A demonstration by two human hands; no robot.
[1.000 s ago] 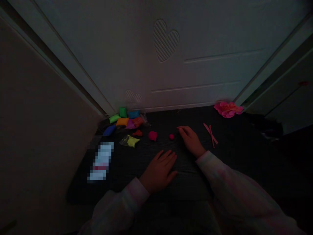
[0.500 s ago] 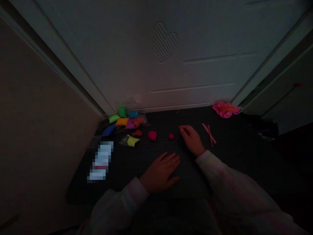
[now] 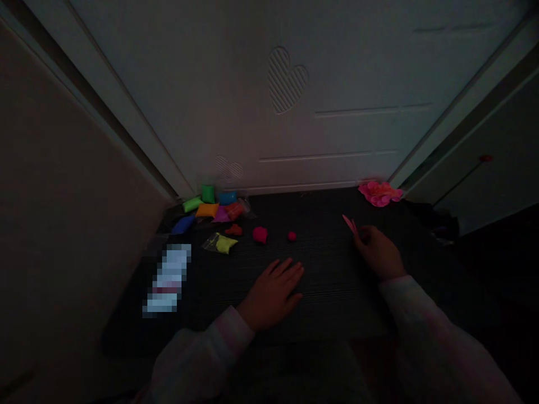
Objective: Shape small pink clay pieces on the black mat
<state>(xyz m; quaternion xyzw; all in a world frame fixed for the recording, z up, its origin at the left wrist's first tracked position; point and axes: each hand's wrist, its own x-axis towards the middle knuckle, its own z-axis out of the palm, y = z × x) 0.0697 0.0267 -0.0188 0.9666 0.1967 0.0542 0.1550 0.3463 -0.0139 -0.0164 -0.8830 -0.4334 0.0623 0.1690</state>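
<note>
The left arm (image 3: 197, 359) reaches forward from the lower left, sleeved to the wrist; the left hand (image 3: 267, 297) is flat and palm down, fingers (image 3: 284, 274) extended and slightly apart, thumb (image 3: 293, 303) held away from them; the right arm (image 3: 446, 336), likewise sleeved, angles in from the lower right; the right hand (image 3: 381, 252) points forward and leftward, its fingers curled; how tightly they close is too dim to tell.

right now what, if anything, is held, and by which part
Left hand: nothing. Right hand is at the near part of the pink tools; grip can't be told.
</note>
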